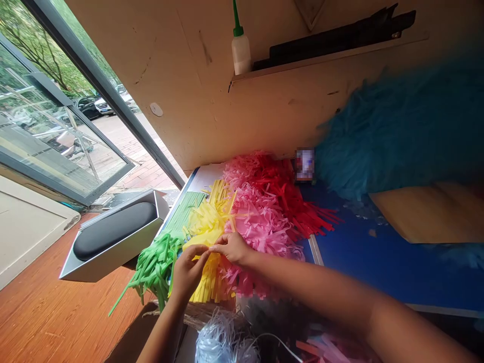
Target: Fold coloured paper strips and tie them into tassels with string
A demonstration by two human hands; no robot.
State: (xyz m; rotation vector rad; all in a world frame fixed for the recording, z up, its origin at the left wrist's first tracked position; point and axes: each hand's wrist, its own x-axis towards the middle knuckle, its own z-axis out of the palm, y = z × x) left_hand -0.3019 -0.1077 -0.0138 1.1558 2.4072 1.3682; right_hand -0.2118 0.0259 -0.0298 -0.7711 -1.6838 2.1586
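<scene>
My left hand (188,272) and my right hand (233,248) meet fingertip to fingertip over a bunch of yellow fringed paper (207,222). Both hands are closed in a pinch at the yellow paper's smooth band, and yellow strips hang down below them. Exactly how much paper lies between the fingertips is hidden. Beside my left hand is a bunch of green fringe (159,259). Pink fringe (260,219) lies just beyond my right hand, with red fringe (289,194) behind it. Flat light-green strips (185,212) rest to the left of the yellow.
The blue tabletop (363,272) carries a brown paper sheet (431,214) and a large teal fringe mass (401,126). A phone (304,164) leans by the wall. White fringe (219,338) sits below my arms. A bottle (241,53) stands on the shelf; a grey-padded stool (115,229) stands left.
</scene>
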